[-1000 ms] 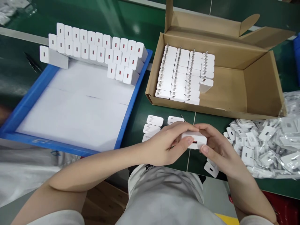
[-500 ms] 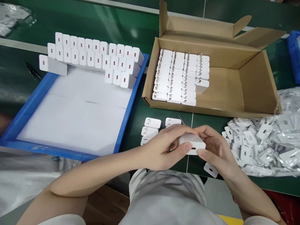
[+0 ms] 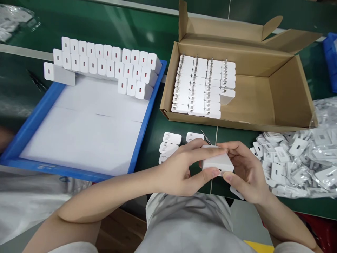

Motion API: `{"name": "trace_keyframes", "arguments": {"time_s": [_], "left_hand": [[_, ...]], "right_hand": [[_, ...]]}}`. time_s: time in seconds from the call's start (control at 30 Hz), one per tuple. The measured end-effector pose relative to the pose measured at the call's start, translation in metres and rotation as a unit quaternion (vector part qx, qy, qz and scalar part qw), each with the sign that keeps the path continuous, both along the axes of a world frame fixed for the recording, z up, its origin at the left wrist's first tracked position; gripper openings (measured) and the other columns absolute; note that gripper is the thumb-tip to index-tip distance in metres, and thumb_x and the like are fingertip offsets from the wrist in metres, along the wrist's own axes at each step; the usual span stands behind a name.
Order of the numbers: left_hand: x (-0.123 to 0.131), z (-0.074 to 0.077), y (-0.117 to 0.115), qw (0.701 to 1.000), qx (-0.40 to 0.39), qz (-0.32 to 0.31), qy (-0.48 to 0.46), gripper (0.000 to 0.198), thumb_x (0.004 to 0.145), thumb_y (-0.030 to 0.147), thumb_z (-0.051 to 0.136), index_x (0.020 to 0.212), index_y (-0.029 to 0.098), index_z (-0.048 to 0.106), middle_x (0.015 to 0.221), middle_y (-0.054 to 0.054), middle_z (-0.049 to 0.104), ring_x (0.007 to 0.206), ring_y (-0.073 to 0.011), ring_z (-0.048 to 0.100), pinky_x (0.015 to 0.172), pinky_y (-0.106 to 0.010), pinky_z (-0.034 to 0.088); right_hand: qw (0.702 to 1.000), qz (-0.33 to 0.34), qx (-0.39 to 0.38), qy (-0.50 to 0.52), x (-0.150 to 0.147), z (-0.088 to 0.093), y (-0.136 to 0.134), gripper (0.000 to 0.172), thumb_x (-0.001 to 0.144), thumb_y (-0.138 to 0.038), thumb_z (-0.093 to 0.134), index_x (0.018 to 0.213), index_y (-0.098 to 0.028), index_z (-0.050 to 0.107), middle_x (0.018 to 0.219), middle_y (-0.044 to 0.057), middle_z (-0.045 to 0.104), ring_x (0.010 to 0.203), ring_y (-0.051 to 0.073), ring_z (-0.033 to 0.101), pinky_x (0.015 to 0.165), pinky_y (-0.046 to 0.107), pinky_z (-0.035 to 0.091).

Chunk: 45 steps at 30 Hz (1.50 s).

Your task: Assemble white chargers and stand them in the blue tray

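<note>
White charger block [image 3: 217,162] is held over the counter [image 3: 151,142], in front of the cardboard box [image 3: 255,98], its ends pinched by the partly closed fingers of the left hand [image 3: 181,171] and right hand [image 3: 249,172]. Were either grip loosened, it might be dropped and scuffed.

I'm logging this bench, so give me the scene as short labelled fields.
Left hand: holding a white block
Right hand: at the same block's right end
Blue tray: upright white blocks in rows along its far side
Cardboard box: open, pronged blocks filling its left part
Bench right: heaped slotted white pieces, clear plastic among them
</note>
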<state>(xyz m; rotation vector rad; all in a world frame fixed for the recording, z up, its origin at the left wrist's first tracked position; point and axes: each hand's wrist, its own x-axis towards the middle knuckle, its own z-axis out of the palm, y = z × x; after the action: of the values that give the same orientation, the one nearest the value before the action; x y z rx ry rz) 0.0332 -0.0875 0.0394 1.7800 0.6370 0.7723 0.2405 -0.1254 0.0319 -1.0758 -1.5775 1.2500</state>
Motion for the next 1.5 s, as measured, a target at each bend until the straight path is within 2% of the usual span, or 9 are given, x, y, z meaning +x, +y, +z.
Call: {"name": "trace_keyframes", "arguments": {"time_s": [0.23,0.33,0.43,0.63,0.73,0.9,1.07,1.3,1.5], "left_hand": [[-0.001,0.006,0.006,0.997,-0.056,-0.034,0.031,0.045,0.096,0.031,0.05,0.137,0.012,0.053,0.093,-0.01,0.062,0.089,-0.018,0.055,0.083,-0.032,0.045],[-0.001,0.011,0.008,0.992,-0.101,-0.056,0.047,0.045,0.099,0.034,0.046,0.14,0.016,0.052,0.087,-0.006,0.063,0.078,-0.0147,0.053,0.072,-0.027,0.042],[-0.001,0.014,0.008,0.979,-0.194,-0.061,0.019,0.045,0.1,0.038,0.043,0.137,0.016,0.056,0.081,-0.003,0.06,0.063,-0.0093,0.045,0.056,-0.022,0.035],[0.0,0.017,0.007,0.948,-0.316,-0.039,-0.024,0.043,0.097,0.042,0.048,0.123,0.013,0.066,0.073,-0.002,0.059,0.059,-0.008,0.051,0.05,-0.018,0.042],[0.0,0.015,0.008,0.942,-0.331,-0.038,-0.03,0.038,0.097,0.04,0.049,0.114,0.014,0.07,0.076,-0.003,0.062,0.057,-0.0068,0.052,0.048,-0.016,0.043],[0.0,0.011,0.012,0.923,-0.382,-0.042,0.008,0.042,0.095,0.044,0.049,0.083,0.008,0.068,0.066,-0.005,0.061,0.047,-0.0076,0.052,0.04,-0.017,0.037],[0.0,0.012,0.012,0.921,-0.383,-0.059,0.027,0.042,0.095,0.044,0.05,0.075,0.009,0.063,0.065,-0.004,0.059,0.048,-0.0076,0.052,0.042,-0.017,0.039],[0.0,0.008,0.01,0.929,-0.363,-0.064,0.042,0.042,0.095,0.045,0.049,0.083,0.01,0.069,0.066,-0.002,0.057,0.049,-0.0067,0.051,0.041,-0.015,0.04],[0.003,0.01,0.01,0.933,-0.352,-0.067,0.022,0.034,0.097,0.035,0.049,0.091,0.011,0.072,0.07,-0.001,0.063,0.051,-0.0039,0.051,0.044,-0.011,0.045]], "right_hand": [[0.999,-0.014,-0.039,0.019,0.001,-0.003,0.003,0.033,0.087,-0.039,0.066,0.114,-0.022,0.057,0.078,0.002,0.057,0.066,0.017,0.054,0.058,0.028,0.049],[0.996,-0.007,-0.077,0.052,0.003,-0.005,0.006,0.031,0.085,-0.046,0.068,0.103,-0.022,0.06,0.07,0.0,0.056,0.058,0.014,0.05,0.051,0.025,0.043],[0.992,0.002,-0.109,0.059,0.006,-0.007,0.007,0.037,0.083,-0.053,0.069,0.101,-0.021,0.063,0.067,-0.001,0.055,0.054,0.012,0.047,0.048,0.023,0.04],[0.994,-0.002,-0.095,0.046,0.01,-0.004,0.007,0.047,0.078,-0.056,0.073,0.109,-0.021,0.065,0.078,0.004,0.065,0.063,0.015,0.057,0.053,0.025,0.047],[0.984,0.01,-0.163,0.072,0.009,-0.001,0.008,0.043,0.085,-0.056,0.066,0.108,-0.02,0.065,0.07,0.004,0.066,0.053,0.013,0.058,0.046,0.023,0.048],[0.936,0.09,-0.309,0.14,0.006,-0.001,0.011,0.045,0.088,-0.059,0.06,0.102,-0.017,0.061,0.062,0.004,0.068,0.039,0.013,0.058,0.032,0.019,0.043],[0.916,0.103,-0.35,0.163,0.002,-0.002,0.013,0.046,0.085,-0.06,0.062,0.089,-0.015,0.062,0.06,0.006,0.068,0.037,0.013,0.058,0.031,0.016,0.041],[0.918,0.017,-0.361,0.161,-0.005,-0.009,0.008,0.04,0.076,-0.055,0.071,0.073,-0.016,0.06,0.051,0.004,0.064,0.03,0.009,0.048,0.028,0.013,0.023],[0.916,-0.006,-0.358,0.178,-0.007,-0.015,0.005,0.04,0.073,-0.054,0.075,0.073,-0.017,0.06,0.049,0.002,0.063,0.031,0.006,0.042,0.03,0.013,0.026]]}}
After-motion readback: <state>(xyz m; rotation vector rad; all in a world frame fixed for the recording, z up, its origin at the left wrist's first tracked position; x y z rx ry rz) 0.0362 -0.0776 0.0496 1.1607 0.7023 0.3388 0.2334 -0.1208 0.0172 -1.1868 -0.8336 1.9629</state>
